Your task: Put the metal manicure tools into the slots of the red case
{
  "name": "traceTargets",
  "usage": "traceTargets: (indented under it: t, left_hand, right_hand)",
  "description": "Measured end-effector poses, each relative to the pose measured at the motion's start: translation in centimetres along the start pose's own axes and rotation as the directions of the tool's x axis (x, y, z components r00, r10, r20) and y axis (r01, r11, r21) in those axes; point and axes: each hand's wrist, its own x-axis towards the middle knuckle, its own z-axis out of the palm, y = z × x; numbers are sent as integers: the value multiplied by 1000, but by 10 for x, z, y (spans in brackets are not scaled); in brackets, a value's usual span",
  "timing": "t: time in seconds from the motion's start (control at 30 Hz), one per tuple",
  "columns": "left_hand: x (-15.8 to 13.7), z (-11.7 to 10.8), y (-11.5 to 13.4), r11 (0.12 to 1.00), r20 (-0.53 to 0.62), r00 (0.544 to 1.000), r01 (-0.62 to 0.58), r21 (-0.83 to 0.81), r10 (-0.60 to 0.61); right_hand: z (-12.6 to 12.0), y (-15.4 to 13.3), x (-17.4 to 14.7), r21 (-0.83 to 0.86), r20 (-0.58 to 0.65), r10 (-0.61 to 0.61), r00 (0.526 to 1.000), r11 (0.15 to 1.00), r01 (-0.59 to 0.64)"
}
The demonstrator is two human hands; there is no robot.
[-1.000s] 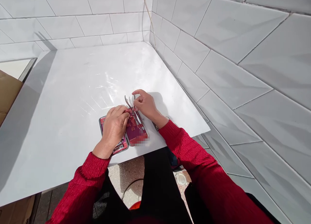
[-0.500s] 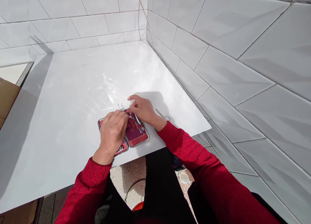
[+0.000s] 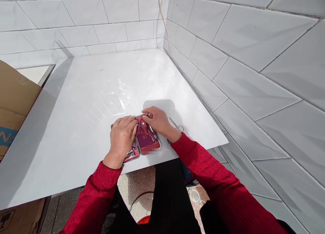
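A manicure set case [image 3: 148, 141] with a red and purple lining lies unfolded near the table's front edge. My left hand [image 3: 122, 135] rests over its left half, fingers curled together toward the fold; what they hold is hidden. Below that palm, small metal tools [image 3: 130, 155] show in the left half. My right hand [image 3: 159, 121] is at the top of the right half, thumb and index finger closed in a pinch. Whatever is between them is too small to name. Slim metal tools [image 3: 153, 136] sit along the right half's outer side.
Small metal scissors [image 3: 177, 125] lie on the white table [image 3: 83, 125] right of my right hand. Clear wrinkled plastic [image 3: 122, 100] lies beyond the case. A cardboard box [image 3: 15, 102] stands at the left edge. Tiled walls [image 3: 228, 91] border the back and right.
My right hand has come down closer to the case's top edge, and the thin metal piece that stuck up between the hands shows less. The view has shifted, so everything sits further right.
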Motion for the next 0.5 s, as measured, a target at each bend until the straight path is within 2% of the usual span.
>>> traceTargets:
  t: [0.3, 0.5]
  left_hand:
    - [-3, 3, -4, 1000, 52, 998, 22, -10, -22]
    - [-2, 5, -5, 1000, 70, 997, 11, -8, -11]
  right_hand:
    - [-6, -1, -1, -134, 33, -65, 997, 989, 68]
    - [-17, 12, 6, -20, -107, 90, 990, 995, -93]
